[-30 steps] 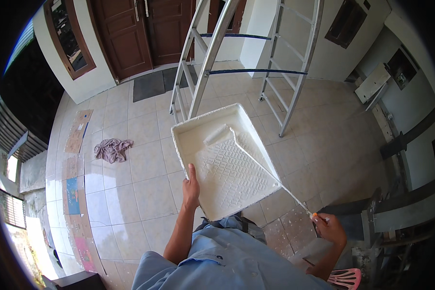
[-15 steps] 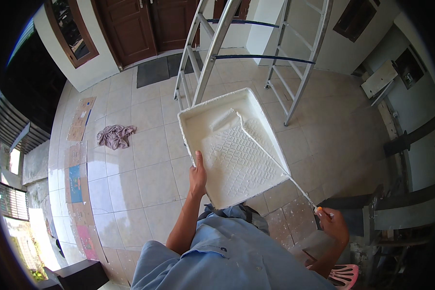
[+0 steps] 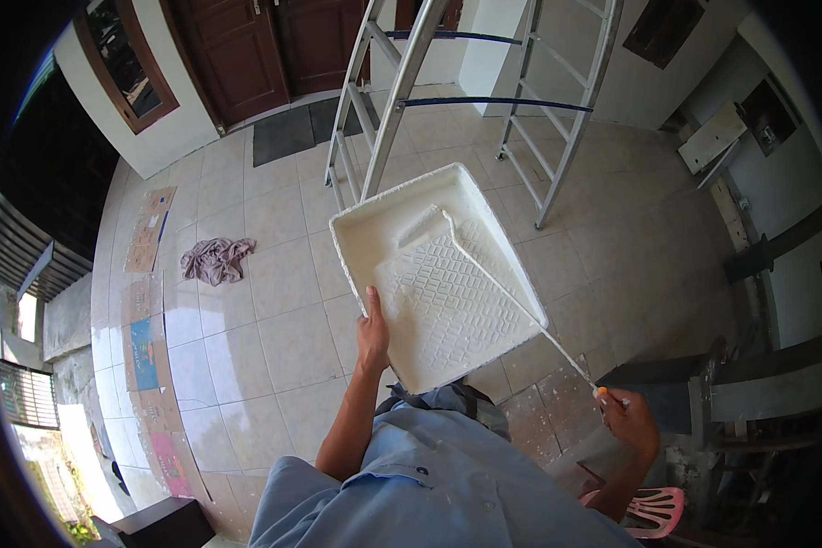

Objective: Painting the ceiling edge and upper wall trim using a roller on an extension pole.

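Observation:
My left hand [image 3: 373, 338] grips the left edge of a white paint tray [image 3: 511, 247], thumb over the rim and fingers hidden beneath. The tray is held up in front of my body, coated in white paint, with a diamond-patterned ramp. In its far, deeper end lies the roller head of a paint roller [image 3: 498, 279], covered in white paint. Its long thin rod crosses the tray's right rim. Out to the right, my right hand [image 3: 628, 420] is closed around the roller's handle end, where a bit of orange shows.
An aluminium stepladder [image 3: 397, 100] with blue straps stands just beyond the tray. A crumpled mauve cloth [image 3: 217, 261] and flattened cardboard [image 3: 151, 370] lie on the tiled floor at left. Dark mats [image 3: 283, 135] lie before brown double doors [image 3: 233, 59]. A pink plastic chair [image 3: 656, 511] is at lower right.
The roller head sits slightly further left and the tray has shifted slightly left in the picture. Both hands keep their grips.

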`<state>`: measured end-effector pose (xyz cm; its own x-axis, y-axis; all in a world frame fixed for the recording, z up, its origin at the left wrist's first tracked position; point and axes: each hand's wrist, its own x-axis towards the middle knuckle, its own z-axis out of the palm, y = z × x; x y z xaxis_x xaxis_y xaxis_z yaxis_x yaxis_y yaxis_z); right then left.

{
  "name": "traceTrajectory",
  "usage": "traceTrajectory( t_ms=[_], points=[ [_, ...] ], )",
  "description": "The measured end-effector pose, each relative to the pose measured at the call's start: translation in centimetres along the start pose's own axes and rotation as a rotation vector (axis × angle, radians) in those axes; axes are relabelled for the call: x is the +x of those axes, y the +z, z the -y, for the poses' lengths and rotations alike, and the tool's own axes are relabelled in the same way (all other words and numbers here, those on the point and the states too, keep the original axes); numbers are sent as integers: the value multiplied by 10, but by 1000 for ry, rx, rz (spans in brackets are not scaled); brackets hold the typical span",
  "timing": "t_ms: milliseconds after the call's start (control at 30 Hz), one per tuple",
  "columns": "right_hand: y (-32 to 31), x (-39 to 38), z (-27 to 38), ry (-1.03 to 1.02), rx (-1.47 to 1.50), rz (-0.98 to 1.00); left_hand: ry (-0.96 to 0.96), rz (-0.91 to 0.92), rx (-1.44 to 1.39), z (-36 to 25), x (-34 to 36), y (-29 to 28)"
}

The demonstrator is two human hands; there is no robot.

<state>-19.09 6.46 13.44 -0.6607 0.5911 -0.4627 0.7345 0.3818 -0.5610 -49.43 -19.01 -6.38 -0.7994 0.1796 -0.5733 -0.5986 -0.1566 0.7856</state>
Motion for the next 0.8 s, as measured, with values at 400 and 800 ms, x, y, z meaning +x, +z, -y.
traceTrajectory(
  t_ms=[400,800],
  points=[
    [18,6,-5,-16,43,112,18,-90,82,-8,0,-11],
    [46,67,32,-161,63,159,95,-102,-1,-37,20,-33]
  ],
)
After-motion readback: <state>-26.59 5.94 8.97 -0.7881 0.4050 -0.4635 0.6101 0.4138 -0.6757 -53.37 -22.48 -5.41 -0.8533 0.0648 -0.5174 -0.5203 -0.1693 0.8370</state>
